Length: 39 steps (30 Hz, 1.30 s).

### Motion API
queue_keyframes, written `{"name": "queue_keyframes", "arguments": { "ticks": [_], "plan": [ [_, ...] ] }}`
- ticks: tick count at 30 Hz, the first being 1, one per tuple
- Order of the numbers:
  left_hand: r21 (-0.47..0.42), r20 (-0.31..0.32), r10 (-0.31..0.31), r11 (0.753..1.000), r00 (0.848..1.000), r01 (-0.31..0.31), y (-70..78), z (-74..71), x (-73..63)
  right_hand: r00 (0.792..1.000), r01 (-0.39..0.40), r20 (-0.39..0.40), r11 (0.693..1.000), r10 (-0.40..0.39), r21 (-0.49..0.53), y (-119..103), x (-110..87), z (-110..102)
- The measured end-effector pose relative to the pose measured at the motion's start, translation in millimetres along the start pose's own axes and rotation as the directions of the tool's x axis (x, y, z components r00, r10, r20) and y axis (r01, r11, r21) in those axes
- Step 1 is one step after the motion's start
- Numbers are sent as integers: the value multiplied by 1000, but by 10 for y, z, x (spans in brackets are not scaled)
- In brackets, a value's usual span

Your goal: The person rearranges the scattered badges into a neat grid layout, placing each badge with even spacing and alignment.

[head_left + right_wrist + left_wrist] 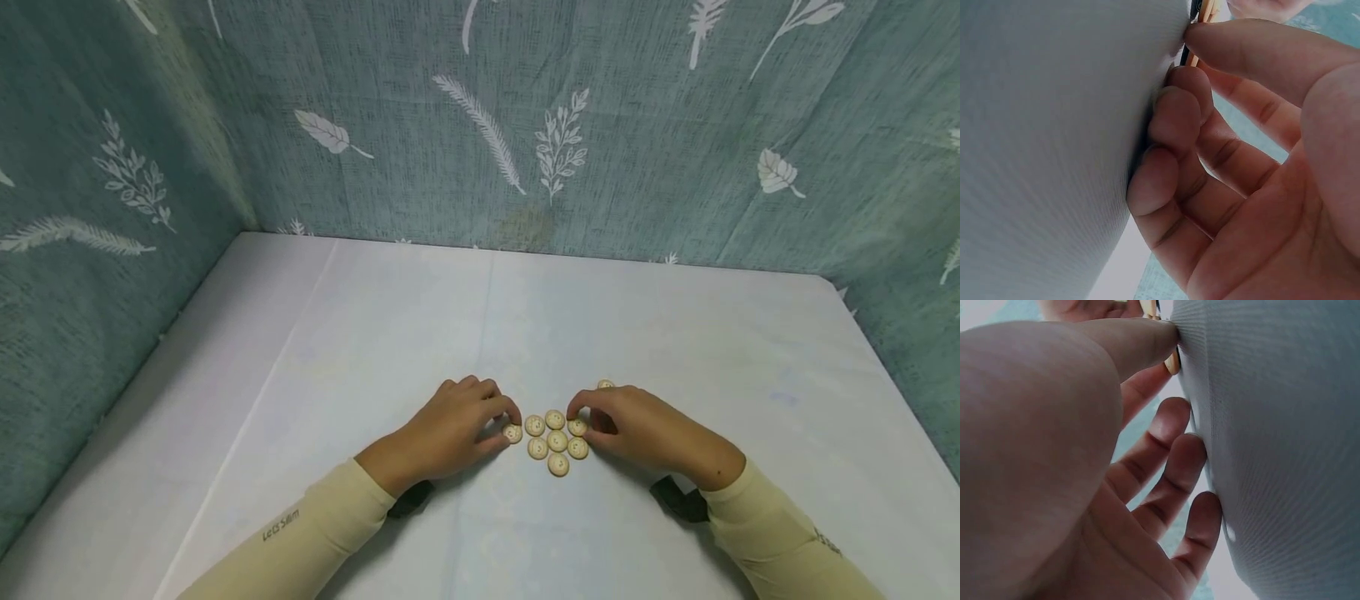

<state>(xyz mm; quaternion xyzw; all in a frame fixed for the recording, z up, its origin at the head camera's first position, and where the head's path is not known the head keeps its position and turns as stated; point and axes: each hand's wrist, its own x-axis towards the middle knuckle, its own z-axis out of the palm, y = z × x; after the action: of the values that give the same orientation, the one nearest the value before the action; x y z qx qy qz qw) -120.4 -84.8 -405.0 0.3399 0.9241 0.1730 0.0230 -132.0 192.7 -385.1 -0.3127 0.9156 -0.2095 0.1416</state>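
My left hand point(465, 421) pinches a small round wooden disc point(512, 433) with dark marks, thumb and index finger at its edges, at the left end of a cluster. In the left wrist view the disc's edge point(1174, 364) shows by the thumb; the other fingers point(1185, 459) rest along the table. With thumb and index finger, my right hand point(637, 423) pinches another disc point(577, 427) on the cluster's right side. Between the hands lie several like discs, grouped around a middle disc point(557, 441), with one disc point(558, 464) nearest me.
Just beyond the right hand, one more disc point(606, 384) lies partly hidden. A white cloth covers the table point(375, 333). Green fabric with white leaf prints point(420, 192) hangs along the back and both sides.
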Motion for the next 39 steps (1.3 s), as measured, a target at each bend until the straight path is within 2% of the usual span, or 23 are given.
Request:
{"name": "queue_keyframes", "arguments": {
  "ticks": [15,39],
  "plan": [
    [3,-4,8,1000,1000,-8,1,-13,-10,999,-39,3,999,39,32,-4,5,12],
    [-12,8,-4,1000,1000,4,-2,-25,-2,999,-33,6,996,33,82,19,9,12]
  ]
}}
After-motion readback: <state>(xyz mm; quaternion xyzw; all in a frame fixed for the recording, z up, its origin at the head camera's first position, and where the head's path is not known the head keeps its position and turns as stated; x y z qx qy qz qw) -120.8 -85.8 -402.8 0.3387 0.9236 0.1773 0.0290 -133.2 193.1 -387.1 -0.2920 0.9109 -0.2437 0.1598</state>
